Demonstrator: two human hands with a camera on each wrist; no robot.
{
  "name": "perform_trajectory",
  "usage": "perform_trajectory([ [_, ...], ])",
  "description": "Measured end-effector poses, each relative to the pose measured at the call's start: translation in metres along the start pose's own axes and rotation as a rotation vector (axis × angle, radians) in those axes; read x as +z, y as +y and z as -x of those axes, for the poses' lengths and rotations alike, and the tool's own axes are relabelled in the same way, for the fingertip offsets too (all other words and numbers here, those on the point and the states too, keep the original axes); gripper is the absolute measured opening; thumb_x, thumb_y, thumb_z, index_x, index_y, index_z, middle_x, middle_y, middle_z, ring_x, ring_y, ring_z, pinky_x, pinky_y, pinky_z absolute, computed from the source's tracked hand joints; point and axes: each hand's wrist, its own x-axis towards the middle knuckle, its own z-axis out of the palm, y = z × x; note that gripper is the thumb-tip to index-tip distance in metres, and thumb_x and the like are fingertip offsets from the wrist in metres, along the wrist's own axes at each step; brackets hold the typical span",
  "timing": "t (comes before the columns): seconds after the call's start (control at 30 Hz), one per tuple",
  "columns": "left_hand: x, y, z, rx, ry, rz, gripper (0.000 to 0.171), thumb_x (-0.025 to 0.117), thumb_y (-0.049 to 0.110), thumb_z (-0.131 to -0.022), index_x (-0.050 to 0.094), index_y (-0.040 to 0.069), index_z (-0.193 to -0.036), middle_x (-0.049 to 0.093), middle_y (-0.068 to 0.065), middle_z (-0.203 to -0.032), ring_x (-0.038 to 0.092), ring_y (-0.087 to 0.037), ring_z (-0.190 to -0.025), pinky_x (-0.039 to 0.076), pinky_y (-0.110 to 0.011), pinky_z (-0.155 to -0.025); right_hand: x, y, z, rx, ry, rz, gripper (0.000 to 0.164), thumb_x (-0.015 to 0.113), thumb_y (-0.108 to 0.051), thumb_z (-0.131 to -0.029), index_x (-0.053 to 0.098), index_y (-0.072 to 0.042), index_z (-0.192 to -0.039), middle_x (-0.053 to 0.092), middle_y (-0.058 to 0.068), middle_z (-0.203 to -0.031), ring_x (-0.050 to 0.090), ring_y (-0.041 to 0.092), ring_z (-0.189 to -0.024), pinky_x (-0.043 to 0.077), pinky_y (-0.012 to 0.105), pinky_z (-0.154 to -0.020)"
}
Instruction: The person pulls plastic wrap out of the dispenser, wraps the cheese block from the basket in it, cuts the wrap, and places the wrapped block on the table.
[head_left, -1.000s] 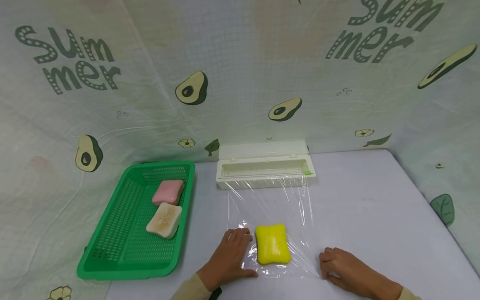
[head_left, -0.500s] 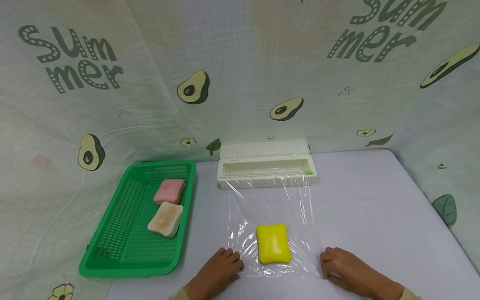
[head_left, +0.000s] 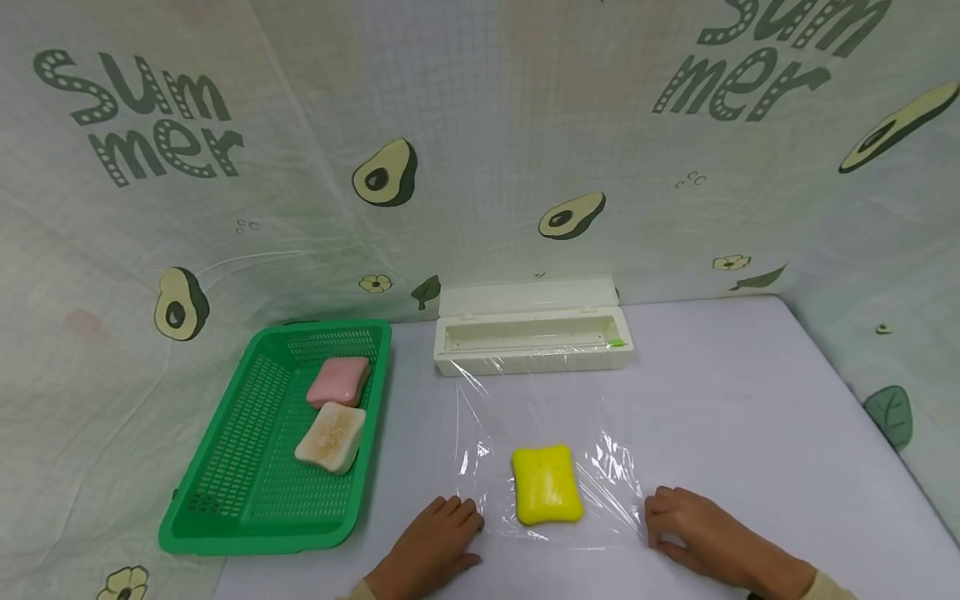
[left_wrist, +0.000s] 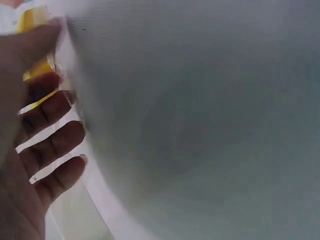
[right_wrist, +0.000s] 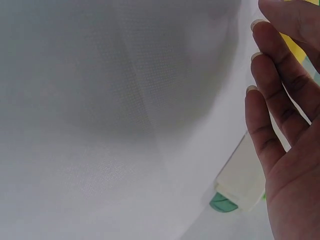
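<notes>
A yellow bar of soap (head_left: 547, 485) lies at the middle of a clear sheet of plastic wrap (head_left: 540, 408), which runs forward from a white wrap dispenser (head_left: 532, 362) with its lid up. Beside the wrap's near left corner rests my left hand (head_left: 431, 546); its fingertips touch the edge, and the left wrist view shows the thumb apart from the spread, bent fingers (left_wrist: 55, 145). At the near right corner my right hand (head_left: 697, 533) pinches the wrap, and creases run toward it. Thumb and index fingertips (right_wrist: 267, 35) stand close together in the right wrist view.
On the left is a green basket (head_left: 258, 546) holding a pink soap bar (head_left: 339, 381) and a cream soap bar (head_left: 332, 437). A green slider (head_left: 616, 342) sits at the dispenser's right end. Patterned cloth (head_left: 480, 167) hangs behind the white table (head_left: 720, 400).
My left hand has drawn back from beside the yellow soap to the wrap's near left corner. The right hand has stayed nearly in place, and the wrap's creases have shifted.
</notes>
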Motion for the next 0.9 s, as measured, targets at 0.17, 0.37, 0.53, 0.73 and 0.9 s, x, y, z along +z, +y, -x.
perform_trajectory([
  [0.17, 0.004, 0.001, 0.001, 0.040, 0.049, -0.064, 0.035, 0.090, 0.021, -0.082, 0.065, 0.022, -0.107, 0.057, 0.009, -0.100, 0.047, -0.007, -0.087, 0.044, -0.020, -0.080, 0.001, 0.002, 0.001, -0.022, 0.020, 0.000, 0.041, 0.097, -0.004, -0.062, 0.070, -0.028, -0.081, 0.061, -0.020, -0.093, 0.051, -0.002, -0.083, 0.040, 0.013, -0.071],
  [0.37, 0.008, 0.001, 0.003, 0.030, 0.109, -0.073, 0.035, 0.087, 0.009, -0.081, 0.064, 0.018, -0.106, 0.059, 0.005, -0.102, 0.047, -0.010, -0.087, 0.045, -0.022, -0.081, -0.001, -0.001, 0.001, 0.028, 0.021, -0.010, 0.041, 0.094, -0.003, -0.065, 0.069, -0.030, -0.083, 0.061, -0.021, -0.095, 0.052, -0.002, -0.086, 0.046, 0.015, -0.074],
  [0.53, 0.005, -0.001, 0.001, -0.149, 0.149, 0.149, 0.022, 0.076, 0.006, -0.094, 0.061, 0.018, -0.104, 0.055, 0.009, -0.092, 0.047, -0.008, -0.084, 0.047, -0.022, -0.078, -0.006, -0.004, -0.002, 0.267, 0.054, -0.165, 0.037, 0.087, -0.003, -0.082, 0.066, -0.031, -0.094, 0.069, -0.015, -0.107, 0.062, 0.002, -0.098, 0.057, 0.024, -0.079],
  [0.73, 0.009, -0.006, -0.008, -0.290, 0.292, 0.341, 0.022, 0.077, 0.007, -0.094, 0.059, 0.019, -0.098, 0.055, 0.011, -0.085, 0.047, -0.008, -0.078, 0.044, -0.024, -0.071, -0.004, 0.005, -0.013, 0.462, 0.173, -0.457, 0.016, 0.072, 0.002, -0.096, 0.064, -0.011, -0.097, 0.076, -0.007, -0.088, 0.068, 0.004, -0.081, 0.052, 0.024, -0.068],
  [0.9, 0.013, -0.008, -0.012, -0.283, 0.371, 0.422, 0.021, 0.077, 0.003, -0.093, 0.062, 0.016, -0.101, 0.058, 0.010, -0.086, 0.048, -0.005, -0.077, 0.040, -0.021, -0.069, 0.007, 0.007, -0.017, 0.520, 0.219, -0.480, 0.015, 0.069, 0.010, -0.094, 0.062, -0.003, -0.095, 0.073, -0.006, -0.080, 0.067, 0.003, -0.074, 0.053, 0.021, -0.066],
])
